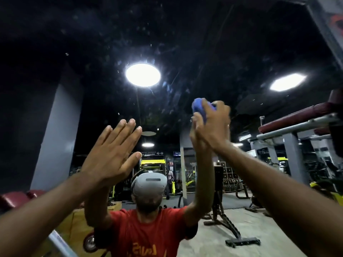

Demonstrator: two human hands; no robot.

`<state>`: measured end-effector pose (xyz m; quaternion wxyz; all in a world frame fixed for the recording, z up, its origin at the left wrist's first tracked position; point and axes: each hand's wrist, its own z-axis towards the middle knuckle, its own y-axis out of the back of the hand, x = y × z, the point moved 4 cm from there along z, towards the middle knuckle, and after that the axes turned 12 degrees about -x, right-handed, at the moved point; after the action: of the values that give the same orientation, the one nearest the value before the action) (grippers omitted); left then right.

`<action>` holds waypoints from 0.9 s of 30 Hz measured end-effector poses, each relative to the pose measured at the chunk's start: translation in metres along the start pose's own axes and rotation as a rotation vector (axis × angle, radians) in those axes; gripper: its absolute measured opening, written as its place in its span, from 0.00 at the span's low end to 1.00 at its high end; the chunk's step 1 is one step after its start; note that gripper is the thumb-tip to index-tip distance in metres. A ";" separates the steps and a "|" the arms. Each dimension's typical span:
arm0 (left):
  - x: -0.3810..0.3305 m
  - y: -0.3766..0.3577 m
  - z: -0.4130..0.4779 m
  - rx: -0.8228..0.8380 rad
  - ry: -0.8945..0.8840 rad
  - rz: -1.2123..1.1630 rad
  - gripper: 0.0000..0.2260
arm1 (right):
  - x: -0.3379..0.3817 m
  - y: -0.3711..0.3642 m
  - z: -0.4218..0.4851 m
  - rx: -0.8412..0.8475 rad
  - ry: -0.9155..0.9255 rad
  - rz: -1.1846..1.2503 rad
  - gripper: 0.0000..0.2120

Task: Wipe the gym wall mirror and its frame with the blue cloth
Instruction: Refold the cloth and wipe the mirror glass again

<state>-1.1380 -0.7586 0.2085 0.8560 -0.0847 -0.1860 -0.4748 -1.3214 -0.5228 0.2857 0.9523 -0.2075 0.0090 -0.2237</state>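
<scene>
A wall mirror (167, 34) filled nearly the whole view, its glass smeared and speckled in the upper half, with its grey frame (323, 28) visible at the upper right corner. Left of centre, the left hand (111, 156) lay flat against the glass, fingers straight and close together. Right of centre and higher up, the right hand (213, 125) gripped a bunched blue cloth (199, 108), fingers curled round it, pressing it to the mirror. The glass reflected a round ceiling light (143, 75) above centre, a person in a red shirt (148, 229) at bottom centre, and a weight bench (228, 210) at lower right.
</scene>
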 end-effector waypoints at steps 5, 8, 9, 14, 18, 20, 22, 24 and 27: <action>0.002 0.003 -0.008 -0.007 0.050 -0.024 0.33 | 0.050 0.027 -0.098 0.238 0.570 0.243 0.24; 0.015 0.007 -0.019 -0.024 0.137 -0.039 0.34 | 0.044 0.033 -0.133 0.308 0.843 0.285 0.21; 0.020 0.008 -0.021 -0.018 0.142 -0.037 0.33 | 0.042 0.032 -0.130 0.295 0.888 0.281 0.20; 0.037 0.017 -0.021 0.021 0.095 0.052 0.32 | 0.025 0.008 -0.017 0.000 0.371 0.131 0.13; 0.054 0.022 -0.025 0.028 0.121 0.063 0.31 | 0.044 -0.014 0.022 0.013 0.152 0.081 0.14; 0.061 0.025 -0.026 0.047 0.080 0.082 0.32 | 0.074 -0.017 -0.003 0.052 0.346 0.188 0.13; 0.065 0.026 -0.026 0.066 0.061 0.088 0.32 | 0.099 -0.015 -0.047 0.142 0.563 0.294 0.12; 0.065 0.025 -0.025 0.071 0.051 0.083 0.32 | 0.113 -0.008 -0.091 0.262 0.735 0.370 0.12; 0.070 0.025 -0.027 0.065 0.040 0.099 0.34 | 0.117 0.000 -0.113 0.327 0.867 0.385 0.14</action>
<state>-1.0766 -0.8086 0.2125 0.8843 -0.0562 -0.1799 -0.4272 -1.2286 -0.6177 0.1914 0.9050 0.0619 0.4069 -0.1081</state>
